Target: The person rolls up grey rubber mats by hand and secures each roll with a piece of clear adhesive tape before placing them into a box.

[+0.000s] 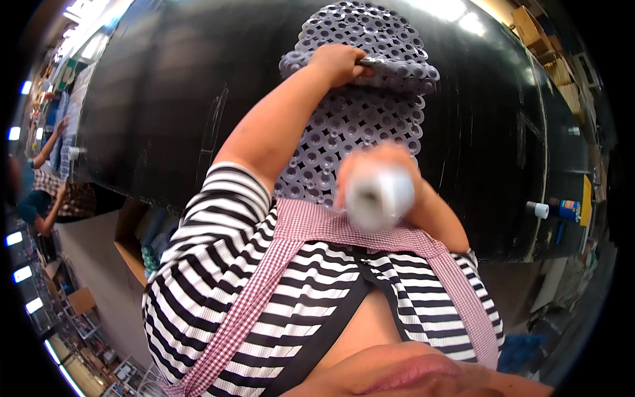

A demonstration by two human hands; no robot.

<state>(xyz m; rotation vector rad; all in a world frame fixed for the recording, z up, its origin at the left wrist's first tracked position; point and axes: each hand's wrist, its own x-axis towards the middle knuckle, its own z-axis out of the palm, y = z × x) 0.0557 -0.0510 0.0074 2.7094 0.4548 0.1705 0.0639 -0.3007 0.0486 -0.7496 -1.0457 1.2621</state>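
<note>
A grey, see-through bath mat (357,126) covered in round suction cups lies lengthwise before me on the black table. My left hand (336,65) is closed on a raised fold across the mat, its fingers curled over the edge. Close to my chest, above the mat's near end, my right hand (390,159) grips a white cylinder (387,198). Its end faces me and has a dark round middle like a roll's core. Motion blurs this hand and cylinder, so the exact kind cannot be made out.
The black table (178,86) has scratches and curved far edges. At the right are a small white roll (541,210) and a blue container (569,210). Cardboard boxes (531,30) stand far right. An open carton (131,241) sits below left. Another person (49,192) works at the left.
</note>
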